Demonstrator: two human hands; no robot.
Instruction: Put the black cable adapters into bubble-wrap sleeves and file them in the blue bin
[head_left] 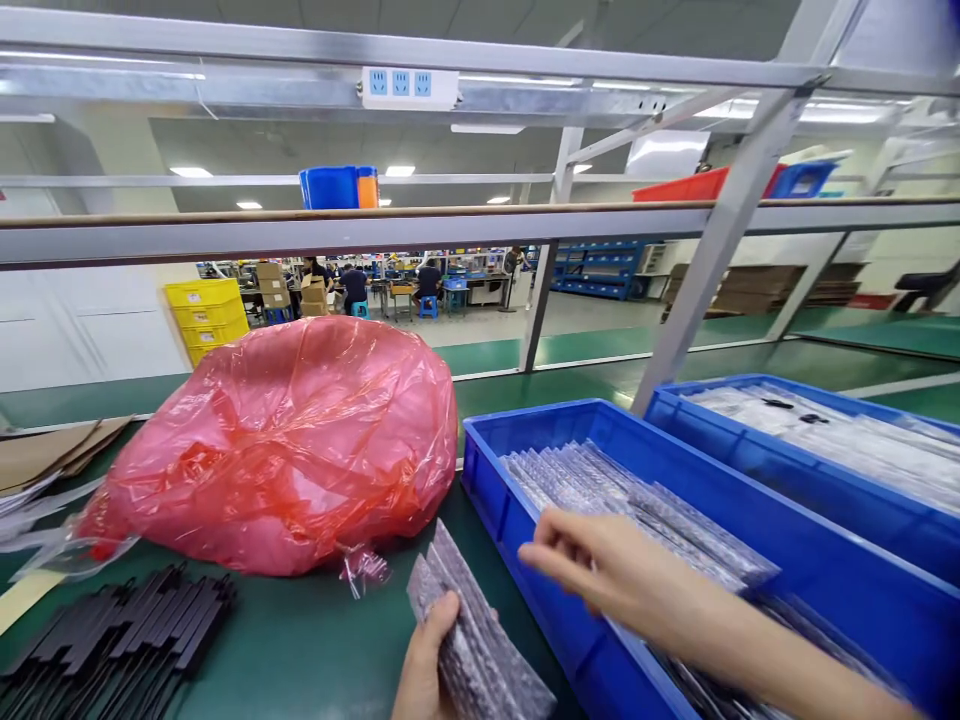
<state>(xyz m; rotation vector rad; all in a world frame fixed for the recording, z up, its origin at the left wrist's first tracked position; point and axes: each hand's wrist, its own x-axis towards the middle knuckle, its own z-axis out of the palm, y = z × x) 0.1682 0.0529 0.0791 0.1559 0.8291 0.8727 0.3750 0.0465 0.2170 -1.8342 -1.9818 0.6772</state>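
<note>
My left hand [429, 655] is closed round a small stack of bubble-wrap sleeves [474, 640], with the thumb pressed on the near face; whatever lies inside the sleeves is hard to make out. My right hand [581, 560] is over the near side of a long blue bin [525, 590]. Its fingers are loosely bent, the thumb stands apart, and nothing shows between them. Inside that bin, rows of bubble-wrapped packs [585, 480] lie close beneath and beyond the right hand.
A large pink plastic bag [300, 450] bulges on the green bench [300, 640]. Black slim parts with cables [127, 630] lie at left, near brown cardboard [60, 450]. A second blue bin [795, 450] holds white packs. A metal shelf frame [697, 260] crosses ahead; people sit far behind.
</note>
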